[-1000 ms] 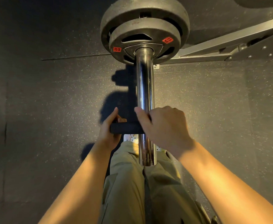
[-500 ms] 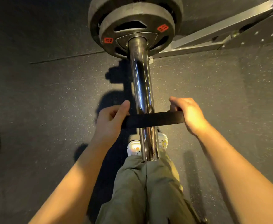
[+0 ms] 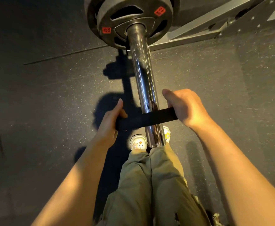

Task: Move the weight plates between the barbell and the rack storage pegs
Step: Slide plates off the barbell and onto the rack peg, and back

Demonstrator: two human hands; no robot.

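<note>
Strap (image 3: pixel 145 119) lies taut across the barbell sleeve (image 3: pixel 143 88); your left hand (image 3: pixel 108 126) and right hand (image 3: pixel 186 106) each grip an end, probably freeing the weight plates (image 3: pixel 130 18) still seated at the sleeve's far end.

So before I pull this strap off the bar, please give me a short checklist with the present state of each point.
1. Left hand grips one end of the strap: ok.
2. Right hand grips the other end: ok.
3. Strap lies across the bar near its free end: ok.
4. Bar clear between strap and plates: ok.
5. Shoes below the bar's end, out of harm: not ok.
6. Strap fully unfastened underneath: cannot tell.
</note>
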